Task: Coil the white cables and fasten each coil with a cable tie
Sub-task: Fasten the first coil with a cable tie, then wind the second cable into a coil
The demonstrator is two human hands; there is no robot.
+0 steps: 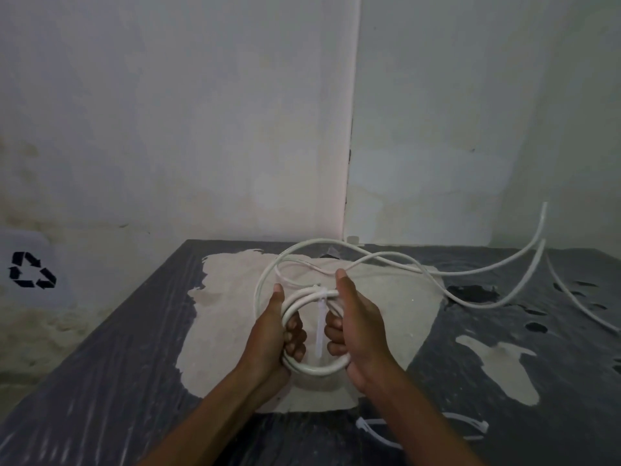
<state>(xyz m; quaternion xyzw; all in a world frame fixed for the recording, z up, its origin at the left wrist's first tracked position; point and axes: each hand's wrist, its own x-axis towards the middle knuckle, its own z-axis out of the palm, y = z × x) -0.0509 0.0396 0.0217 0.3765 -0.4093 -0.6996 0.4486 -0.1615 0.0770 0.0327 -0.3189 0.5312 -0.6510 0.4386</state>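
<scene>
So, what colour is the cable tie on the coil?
White, slightly see-through cable tie, head view.

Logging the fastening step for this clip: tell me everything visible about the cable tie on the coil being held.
The cable tie is a thin, translucent white plastic strip. It wraps the top of the white cable coil, and its long free tail hangs straight down across the coil's opening, untrimmed. The left hand and right hand grip the coil on either side of it, above the table. Whether it is pulled tight cannot be told.

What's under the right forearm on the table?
Spare cable ties lie on the table, showing either side of the right forearm; the arm covers their middle, so count unclear.
</scene>
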